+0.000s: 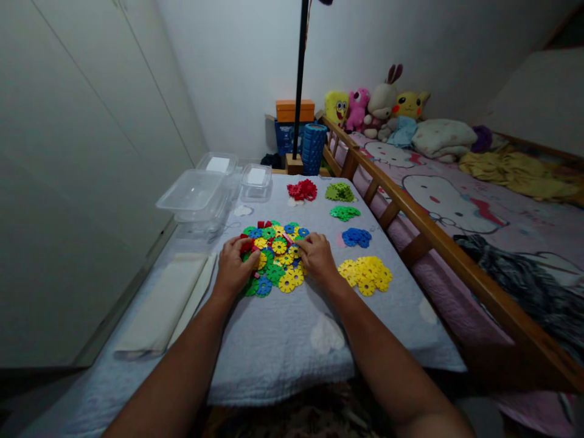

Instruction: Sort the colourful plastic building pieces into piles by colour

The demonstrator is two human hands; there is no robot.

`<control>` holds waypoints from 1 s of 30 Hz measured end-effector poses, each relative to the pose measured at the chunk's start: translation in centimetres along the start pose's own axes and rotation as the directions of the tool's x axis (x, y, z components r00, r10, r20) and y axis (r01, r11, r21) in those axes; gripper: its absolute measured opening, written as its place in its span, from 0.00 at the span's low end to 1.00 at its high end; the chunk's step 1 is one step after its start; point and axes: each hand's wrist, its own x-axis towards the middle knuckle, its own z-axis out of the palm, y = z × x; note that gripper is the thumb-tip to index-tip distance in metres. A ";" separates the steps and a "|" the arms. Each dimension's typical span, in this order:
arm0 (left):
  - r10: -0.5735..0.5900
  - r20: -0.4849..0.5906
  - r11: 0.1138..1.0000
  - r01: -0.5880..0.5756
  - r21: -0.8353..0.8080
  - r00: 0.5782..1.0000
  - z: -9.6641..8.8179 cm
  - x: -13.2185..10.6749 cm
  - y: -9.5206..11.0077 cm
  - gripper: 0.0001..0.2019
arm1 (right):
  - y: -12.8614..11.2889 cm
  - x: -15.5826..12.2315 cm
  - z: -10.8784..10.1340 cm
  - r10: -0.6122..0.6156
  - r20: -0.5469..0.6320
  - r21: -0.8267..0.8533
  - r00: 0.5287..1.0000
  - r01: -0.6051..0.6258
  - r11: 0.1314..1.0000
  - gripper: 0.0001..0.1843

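A mixed heap of notched, flower-shaped plastic discs (274, 271) in yellow, green and blue, with small red pieces (263, 224) among them, lies on the cloth-covered table. My left hand (233, 266) rests against the heap's left side, thumb and fingers apart around some red pieces. At the right side, my right hand (319, 258) has its thumb and fingertips drawn together over the discs. Whatever is between those fingertips is too small to make out. Beside it are separate piles: yellow discs (366, 275), blue discs (357, 237), green discs (345, 213), light green pieces (340, 192) and red pieces (303, 190).
Clear plastic containers (194, 191) stand at the back left, with a smaller lidded one (256, 176) beside them. A folded beige cloth (166, 298) lies at left. A wooden bed rail (410, 225) borders the table's right side. A black pole (298, 85) rises behind.
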 end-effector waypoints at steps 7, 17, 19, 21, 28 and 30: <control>-0.012 0.000 1.000 0.012 -0.012 1.000 0.0 -0.1 0.2 0.21 | 9.0 1.4 -5.5 0.347 -0.186 0.287 0.919 -0.287 0.914 0.09; -0.020 0.002 1.000 0.020 -0.016 1.000 0.0 -0.1 0.3 0.21 | 19.1 -1.0 -8.2 0.642 -0.282 0.363 0.713 -0.540 0.759 0.09; -0.018 -0.001 1.000 0.018 -0.009 1.000 0.0 -0.1 0.3 0.20 | 19.4 -1.3 -7.5 0.649 -0.278 0.339 0.708 -0.560 0.756 0.07; -0.013 -0.002 1.000 0.013 -0.001 1.000 0.0 -0.1 0.3 0.21 | 19.5 -1.4 -7.0 0.649 -0.287 0.292 0.704 -0.581 0.760 0.05; -0.006 0.008 1.000 0.006 0.008 1.000 0.0 -0.1 0.3 0.21 | 19.1 -1.5 -7.2 0.652 -0.308 0.162 0.693 -0.637 0.754 0.03; -0.006 0.004 1.000 0.006 0.008 1.000 0.1 -0.1 0.2 0.22 | 18.2 -1.2 -7.4 0.628 -0.317 0.169 0.711 -0.609 0.775 0.06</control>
